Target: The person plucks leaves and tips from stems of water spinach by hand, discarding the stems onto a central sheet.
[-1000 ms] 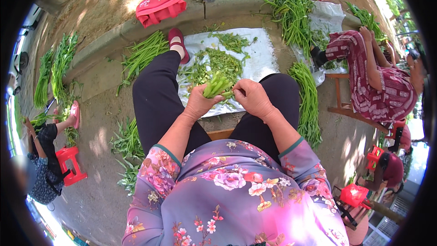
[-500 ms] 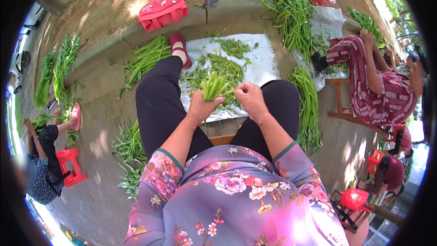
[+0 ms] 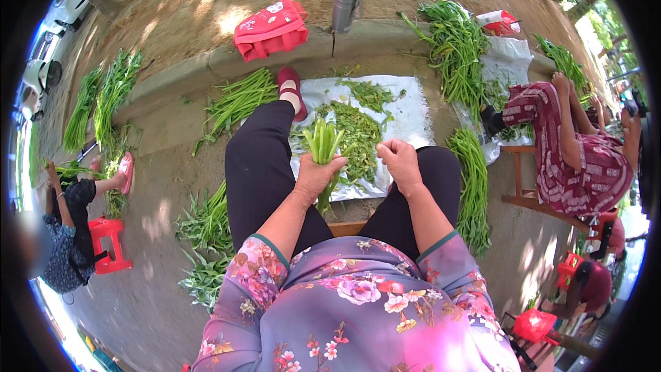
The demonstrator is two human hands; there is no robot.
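My left hand (image 3: 318, 176) is wrapped round a bunch of leafy green stalks (image 3: 323, 141) that look like water spinach. Their pale cut ends point up and away from me, and some greenery hangs below the fist. Just right of the bunch, apart from it, my right hand (image 3: 401, 163) is closed with thumb and fingertips together. Whether anything small sits in that pinch I cannot make out. Beneath and beyond both hands, a white plastic sheet (image 3: 407, 107) lies on the ground between my feet, strewn with loose plucked leaves (image 3: 354, 134).
Long green bundles (image 3: 471, 186) lie to my right, with more stalks (image 3: 244, 100) and leafy bunches (image 3: 206, 224) on my left. A red bag (image 3: 272, 29) and grey flask (image 3: 346, 1) stand by the kerb. People sit on both sides, one by a red stool (image 3: 110, 244).
The whole view has shifted, so the surroundings appear lower and farther right. My right hand has drawn a little away from the bunch, which my left hand still grips.
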